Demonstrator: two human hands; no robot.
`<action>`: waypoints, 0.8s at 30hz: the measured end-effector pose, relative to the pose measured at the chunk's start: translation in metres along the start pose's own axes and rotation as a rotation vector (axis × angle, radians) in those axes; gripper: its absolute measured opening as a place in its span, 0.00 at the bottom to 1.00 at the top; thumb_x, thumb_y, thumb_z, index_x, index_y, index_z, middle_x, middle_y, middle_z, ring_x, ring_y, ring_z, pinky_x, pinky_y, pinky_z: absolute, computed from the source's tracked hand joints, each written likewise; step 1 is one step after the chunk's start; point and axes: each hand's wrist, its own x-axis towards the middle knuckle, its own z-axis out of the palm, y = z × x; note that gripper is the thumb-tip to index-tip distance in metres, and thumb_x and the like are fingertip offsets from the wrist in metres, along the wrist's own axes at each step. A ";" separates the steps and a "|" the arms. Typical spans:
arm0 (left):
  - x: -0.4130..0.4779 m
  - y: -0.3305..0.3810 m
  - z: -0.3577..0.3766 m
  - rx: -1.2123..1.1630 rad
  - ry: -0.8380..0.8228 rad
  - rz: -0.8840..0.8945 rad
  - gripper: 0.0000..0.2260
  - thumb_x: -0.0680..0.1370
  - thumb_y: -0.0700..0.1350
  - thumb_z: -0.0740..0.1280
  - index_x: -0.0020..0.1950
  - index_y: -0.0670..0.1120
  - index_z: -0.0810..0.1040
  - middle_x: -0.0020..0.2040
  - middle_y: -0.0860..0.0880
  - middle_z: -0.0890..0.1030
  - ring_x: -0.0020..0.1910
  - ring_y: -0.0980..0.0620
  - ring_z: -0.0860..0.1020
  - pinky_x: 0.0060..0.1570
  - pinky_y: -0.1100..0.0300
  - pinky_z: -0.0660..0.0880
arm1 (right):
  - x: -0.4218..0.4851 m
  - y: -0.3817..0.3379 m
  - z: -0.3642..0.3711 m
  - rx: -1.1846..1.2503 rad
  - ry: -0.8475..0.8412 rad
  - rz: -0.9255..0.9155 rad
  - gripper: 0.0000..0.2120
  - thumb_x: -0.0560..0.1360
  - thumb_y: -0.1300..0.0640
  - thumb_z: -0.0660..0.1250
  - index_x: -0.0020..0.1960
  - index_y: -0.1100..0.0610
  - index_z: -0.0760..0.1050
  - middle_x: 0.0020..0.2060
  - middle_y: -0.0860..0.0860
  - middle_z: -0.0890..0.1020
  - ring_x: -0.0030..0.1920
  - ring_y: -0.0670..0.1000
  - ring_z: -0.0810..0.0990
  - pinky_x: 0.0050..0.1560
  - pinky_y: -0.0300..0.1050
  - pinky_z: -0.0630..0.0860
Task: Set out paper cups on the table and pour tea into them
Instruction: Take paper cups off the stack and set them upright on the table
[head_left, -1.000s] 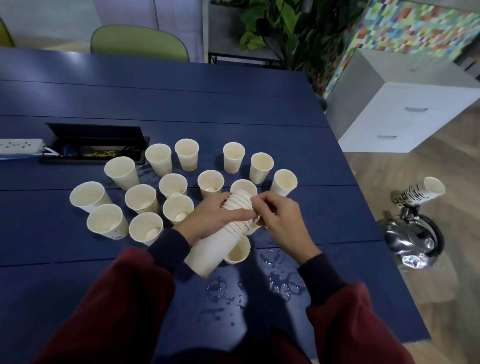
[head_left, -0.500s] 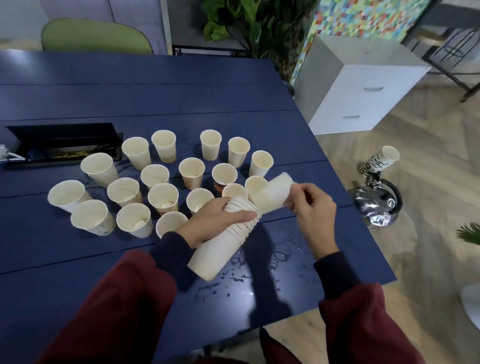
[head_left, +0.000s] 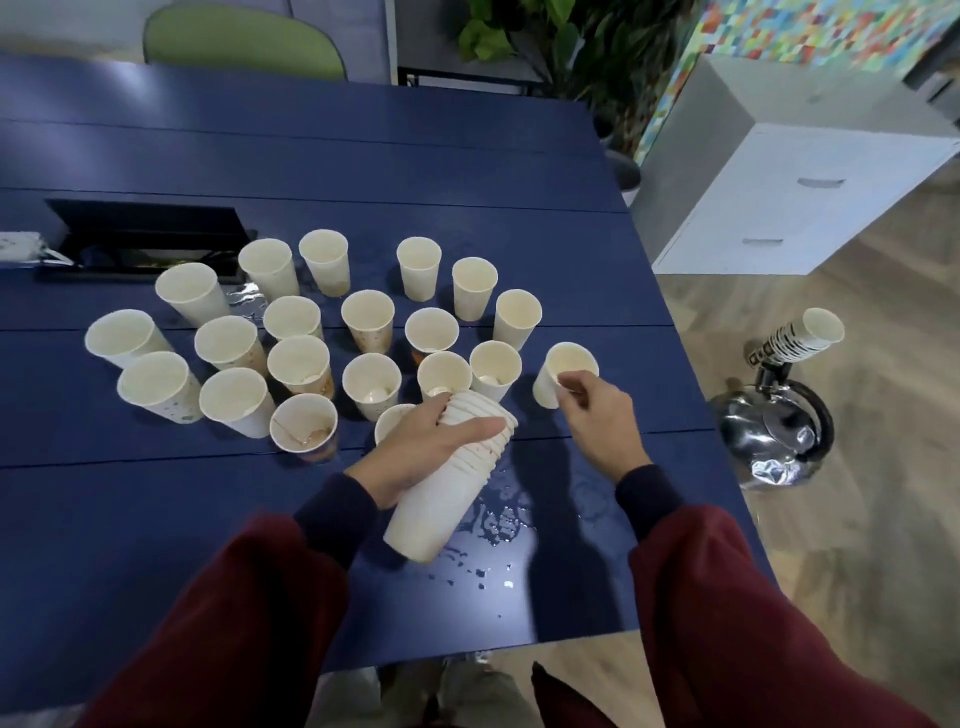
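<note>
Cup (head_left: 563, 374): at the right end of the group (head_left: 298, 364), just beside the nearest set cup and tilted a little. I cannot tell if its base sits flat on the table (head_left: 156, 519).

My right hand (head_left: 597, 415) pinches its near rim. My left hand (head_left: 431, 447) grips the stack (head_left: 447, 483) round the upper rims, with the stack slanted and its mouth pointing away from me. The hands are apart.

Step in hand, as I judge it: seating this cup.
- Bring the base flat before letting go.
- Lift the fingers straight off, since light paper tips easily.
- Leave a gap to the neighbour for pouring.
- Keep the cup clear of the puddle (head_left: 498, 519) nearer me.

The kettle (head_left: 774, 431) stands on the floor to the right.
</note>
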 end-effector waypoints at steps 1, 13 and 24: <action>-0.001 -0.005 0.004 -0.006 0.016 -0.004 0.19 0.72 0.54 0.77 0.60 0.51 0.79 0.52 0.52 0.86 0.50 0.54 0.84 0.46 0.61 0.78 | 0.004 0.001 0.000 0.004 -0.027 -0.015 0.13 0.81 0.60 0.66 0.63 0.62 0.79 0.57 0.57 0.85 0.57 0.55 0.82 0.53 0.30 0.68; 0.003 -0.022 0.032 -0.065 0.100 -0.008 0.20 0.70 0.55 0.79 0.59 0.50 0.80 0.53 0.51 0.86 0.54 0.52 0.84 0.56 0.54 0.79 | -0.011 -0.008 -0.008 0.203 -0.076 -0.157 0.06 0.80 0.55 0.69 0.53 0.55 0.82 0.46 0.46 0.84 0.43 0.45 0.79 0.50 0.44 0.77; 0.011 -0.020 0.050 0.046 0.092 0.008 0.18 0.69 0.52 0.78 0.57 0.51 0.81 0.51 0.52 0.86 0.52 0.53 0.84 0.56 0.54 0.79 | -0.039 -0.012 -0.013 0.324 -0.327 -0.181 0.11 0.81 0.54 0.67 0.40 0.55 0.80 0.31 0.49 0.80 0.33 0.47 0.75 0.41 0.55 0.77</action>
